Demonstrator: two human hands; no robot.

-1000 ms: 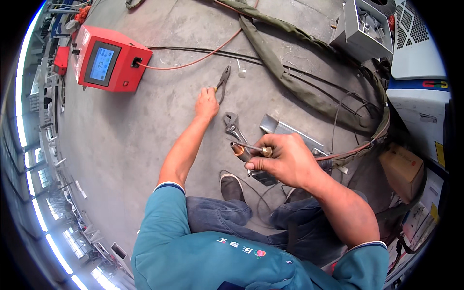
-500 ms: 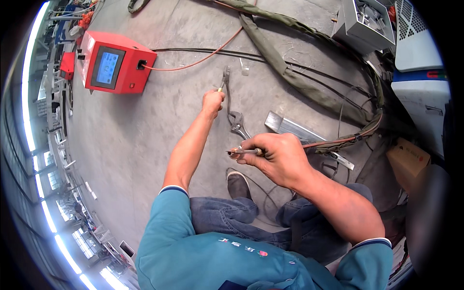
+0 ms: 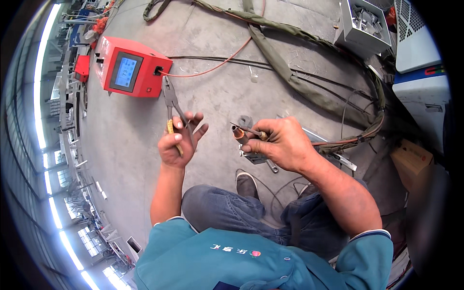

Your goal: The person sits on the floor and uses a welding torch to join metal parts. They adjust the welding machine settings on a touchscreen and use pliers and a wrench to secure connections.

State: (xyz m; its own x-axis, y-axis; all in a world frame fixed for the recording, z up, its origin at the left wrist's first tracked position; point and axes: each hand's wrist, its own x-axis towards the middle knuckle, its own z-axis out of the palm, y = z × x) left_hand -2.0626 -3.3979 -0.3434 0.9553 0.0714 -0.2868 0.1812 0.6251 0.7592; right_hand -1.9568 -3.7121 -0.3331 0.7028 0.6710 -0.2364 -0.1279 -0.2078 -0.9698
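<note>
My left hand holds a pair of pliers with worn yellow grips, its jaws pointing away from me toward the red box. The thumb pinches one handle while the other fingers are spread along the second one. My right hand pinches a copper-coloured nozzle together with a thin dark rod that has a brass-coloured end. The fingers hide part of both pieces. Below that hand an adjustable wrench lies on the floor, mostly covered from sight.
A red box with a lit screen stands at the far left, a red cable running from it. Thick green-sleeved hoses cross the floor. A grey bin of metal parts and a cardboard box are at right.
My left hand has drawn back toward me and to the left, lifting the pliers off the floor. The right hand has stayed nearly in place, the nozzle now turned more into view.
</note>
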